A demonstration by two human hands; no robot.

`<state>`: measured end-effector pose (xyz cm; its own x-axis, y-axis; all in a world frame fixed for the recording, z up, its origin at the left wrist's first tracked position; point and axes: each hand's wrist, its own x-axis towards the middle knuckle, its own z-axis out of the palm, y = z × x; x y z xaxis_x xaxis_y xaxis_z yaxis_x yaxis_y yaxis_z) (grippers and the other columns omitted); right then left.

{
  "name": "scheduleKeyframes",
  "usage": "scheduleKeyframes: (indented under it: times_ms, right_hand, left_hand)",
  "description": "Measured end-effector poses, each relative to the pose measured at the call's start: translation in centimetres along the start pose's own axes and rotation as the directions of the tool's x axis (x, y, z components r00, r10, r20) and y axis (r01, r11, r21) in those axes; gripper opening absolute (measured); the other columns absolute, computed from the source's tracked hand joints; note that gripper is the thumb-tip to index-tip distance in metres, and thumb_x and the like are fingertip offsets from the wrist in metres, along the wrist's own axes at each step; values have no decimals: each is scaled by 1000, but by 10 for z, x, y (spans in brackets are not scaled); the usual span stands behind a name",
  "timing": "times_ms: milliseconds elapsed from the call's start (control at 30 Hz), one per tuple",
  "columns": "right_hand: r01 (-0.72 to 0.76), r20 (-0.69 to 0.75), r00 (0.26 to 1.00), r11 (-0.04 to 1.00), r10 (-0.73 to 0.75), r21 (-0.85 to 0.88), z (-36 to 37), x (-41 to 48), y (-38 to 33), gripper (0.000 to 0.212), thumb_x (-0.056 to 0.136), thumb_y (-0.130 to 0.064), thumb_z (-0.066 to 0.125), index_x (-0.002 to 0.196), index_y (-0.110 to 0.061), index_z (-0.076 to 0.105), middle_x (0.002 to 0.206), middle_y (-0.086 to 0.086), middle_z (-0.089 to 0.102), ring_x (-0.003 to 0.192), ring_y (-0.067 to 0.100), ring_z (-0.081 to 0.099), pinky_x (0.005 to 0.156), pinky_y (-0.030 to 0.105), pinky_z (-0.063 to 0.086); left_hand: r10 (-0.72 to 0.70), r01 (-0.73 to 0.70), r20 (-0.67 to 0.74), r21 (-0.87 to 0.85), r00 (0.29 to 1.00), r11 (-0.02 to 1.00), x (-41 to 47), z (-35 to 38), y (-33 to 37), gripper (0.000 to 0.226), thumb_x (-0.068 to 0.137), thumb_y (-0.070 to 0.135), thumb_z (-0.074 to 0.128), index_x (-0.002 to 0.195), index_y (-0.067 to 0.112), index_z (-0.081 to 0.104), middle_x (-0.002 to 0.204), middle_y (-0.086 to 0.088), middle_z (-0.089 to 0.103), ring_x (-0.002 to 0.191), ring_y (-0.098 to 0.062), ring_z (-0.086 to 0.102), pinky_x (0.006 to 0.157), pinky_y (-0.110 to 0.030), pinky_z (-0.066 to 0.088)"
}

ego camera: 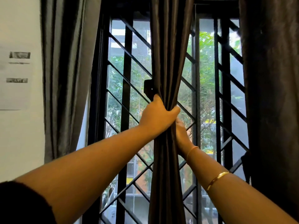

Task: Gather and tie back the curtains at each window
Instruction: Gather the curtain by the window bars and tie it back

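A dark brown curtain [169, 46] hangs in the middle of the window, bunched into a narrow column. My left hand [157, 114] grips the bunch at its narrowest point, fingers wrapped round the folds. My right hand [182, 135] lies just below and behind it, against the right side of the bunch; its fingers are hidden by the cloth and by my left hand. A grey curtain [63, 75] hangs loose at the left, and another dark curtain [271, 94] hangs at the right edge.
Behind the curtains is a black window grille [129, 65] with diagonal bars, and green trees outside. A small black block [148, 88] sits on the grille beside the bunch. A white sheet of paper [15, 78] is stuck on the left wall.
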<state>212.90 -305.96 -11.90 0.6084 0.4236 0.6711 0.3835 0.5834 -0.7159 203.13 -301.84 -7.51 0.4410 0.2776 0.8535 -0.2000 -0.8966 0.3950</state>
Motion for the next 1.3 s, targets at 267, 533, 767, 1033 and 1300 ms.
scheduleKeyframes:
  times_ms: [267,533,767,1033,1300]
  right_hand:
    - [-97,15,995,981,101,-166,-26,18,0,37,92,-54,42,90,-30,69,86,-11,72,80,6,70,68,20,54]
    - [-124,-72,989,986,132,109,-12,59,-47,50,100,-42,27,95,-12,66,105,9,67,95,21,65,82,34,54]
    - [21,-106,994,1000,-24,-23,17,89,-72,29,85,9,38,103,8,59,80,16,56,65,27,55,61,33,51]
    - [-26,209,976,984,63,-177,27,114,-60,34,92,-9,45,125,-3,50,123,28,55,95,31,49,101,54,39]
    - [62,246,969,965,3,-257,11,123,-54,31,89,6,44,110,-13,56,79,5,63,67,14,58,60,26,53]
  left_hand:
    - [-66,67,-181,-4,981,998,57,-16,17,42,80,39,60,112,12,50,92,0,52,81,-22,50,66,-28,36]
    - [-112,113,17,-98,994,989,72,-15,17,22,89,26,46,70,14,42,69,-4,43,60,-20,42,54,-31,33]
    - [-143,155,69,-205,987,966,76,-22,-3,23,89,24,40,68,20,46,71,-2,50,66,-20,49,57,-30,37]
    - [-160,208,161,-347,974,914,98,-28,-39,17,81,21,40,67,13,44,72,-8,47,76,-25,47,71,-38,38]
    - [-139,345,414,-476,899,809,114,-32,-57,12,70,15,41,76,8,49,75,-17,53,70,-31,56,83,-43,46]
